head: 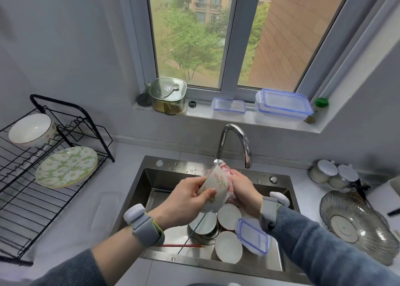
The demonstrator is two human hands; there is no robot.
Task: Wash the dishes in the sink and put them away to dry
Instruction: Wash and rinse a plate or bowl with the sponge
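Over the stainless steel sink, the person holds a white ceramic bowl with a pink floral pattern tilted on its side beneath the curved chrome tap. The left hand grips the bowl's outer wall, thumb curled across the pattern. The right hand clutches a pink cloth pressed against the bowl's far side. Both wrists carry grey strapped bands.

Down in the sink basin lie more dishes: two white bowls with reddish outsides, one nearer the tap and one nearer the front edge, a round steel dish beside them, and a clear plastic lid with a blue rim resting over white crockery at the right. A pair of red chopsticks lies flat on the sink floor, and a thin dark stick crosses over them.

On the grey bench to the left stands a black wire drying rack. It holds a white bowl leaning on its side in the upper tier and a green plate with white daisies propped lower down.

The windowsill bears a green-tinted glass container with a spoon on its lid and two clear plastic boxes with blue-rimmed lids. At the right of the bench sit a ribbed glass plate and two white-lidded jars
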